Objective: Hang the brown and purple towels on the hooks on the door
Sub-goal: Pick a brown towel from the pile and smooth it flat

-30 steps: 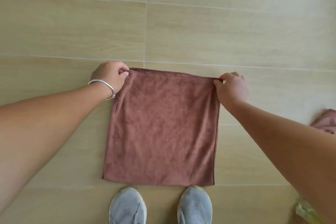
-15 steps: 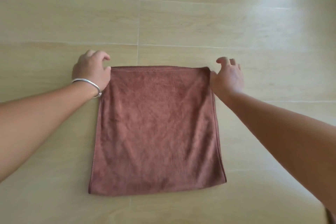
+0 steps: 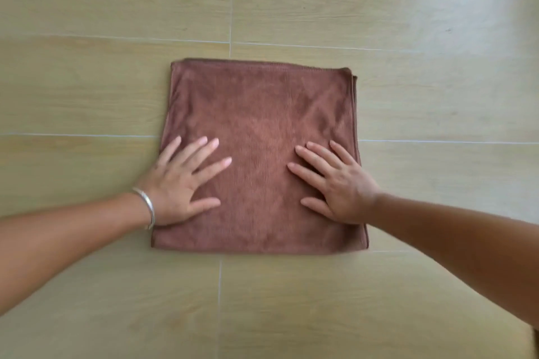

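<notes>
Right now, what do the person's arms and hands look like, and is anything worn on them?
Both forearms are bare, with no sleeves in view and no gloves. The left hand has a thin silver bangle around its wrist. The right hand and its wrist carry nothing: no watch or ring is visible.

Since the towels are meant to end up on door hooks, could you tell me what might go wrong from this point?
1. The brown towel lies folded flat on the floor under both open palms, left hand and right hand; lifting it may undo the fold.
2. Its layers already sit slightly offset at the far right corner, so it may hang unevenly.
3. No hooks, door or purple towel are in view, so they must be found first.
</notes>
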{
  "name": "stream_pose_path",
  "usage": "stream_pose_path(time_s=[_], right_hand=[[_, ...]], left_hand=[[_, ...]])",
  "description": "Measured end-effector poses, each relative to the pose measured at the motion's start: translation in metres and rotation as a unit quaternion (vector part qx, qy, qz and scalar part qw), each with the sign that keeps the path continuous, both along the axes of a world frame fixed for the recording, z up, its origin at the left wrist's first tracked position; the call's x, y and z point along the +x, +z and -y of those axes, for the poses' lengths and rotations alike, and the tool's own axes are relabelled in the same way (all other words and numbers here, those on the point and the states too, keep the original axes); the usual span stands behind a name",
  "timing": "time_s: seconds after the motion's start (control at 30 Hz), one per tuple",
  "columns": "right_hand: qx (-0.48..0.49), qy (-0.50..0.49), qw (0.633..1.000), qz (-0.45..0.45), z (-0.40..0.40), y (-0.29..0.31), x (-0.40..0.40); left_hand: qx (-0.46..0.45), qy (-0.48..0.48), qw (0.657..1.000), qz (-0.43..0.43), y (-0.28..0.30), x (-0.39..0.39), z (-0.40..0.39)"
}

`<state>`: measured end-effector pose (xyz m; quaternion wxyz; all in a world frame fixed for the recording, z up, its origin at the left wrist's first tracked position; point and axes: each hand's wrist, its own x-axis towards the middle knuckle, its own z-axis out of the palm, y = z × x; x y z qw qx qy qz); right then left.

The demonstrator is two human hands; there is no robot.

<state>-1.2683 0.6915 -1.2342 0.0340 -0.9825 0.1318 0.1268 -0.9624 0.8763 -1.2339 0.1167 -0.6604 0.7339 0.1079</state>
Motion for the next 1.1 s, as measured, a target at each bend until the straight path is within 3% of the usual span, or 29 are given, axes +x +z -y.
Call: stream_pose_path(time_s=[0.2, 0.5, 0.73, 0.83, 0.93, 1.1], right_hand=[[-0.013, -0.139, 0.990, 0.015, 0.037, 0.006, 0.052], [0.048, 0.048, 0.995, 0.067, -0.012, -0.009, -0.038], [0.020, 0.061, 0.992, 0.106, -0.002, -0.016, -0.040], [0.001, 0.042, 0.995, 0.090, -0.008, -0.005, -0.034], [-0.003, -0.056, 0.998, 0.043, -0.019, 0.023, -0.022], [-0.008, -0.171, 0.985, -0.002, -0.023, 0.119, -0.008]], left_hand=[[-0.015, 0.074, 0.996, 0.039, 0.005, 0.033, 0.071], [-0.066, -0.078, 0.994, -0.042, 0.001, 0.021, -0.043], [-0.122, -0.098, 0.984, -0.090, 0.002, 0.040, -0.038], [-0.102, -0.046, 0.990, -0.085, 0.018, 0.029, -0.041], [-0.079, 0.049, 0.992, -0.084, 0.043, 0.019, -0.051], [-0.019, 0.169, 0.981, -0.097, 0.128, 0.014, -0.061]])
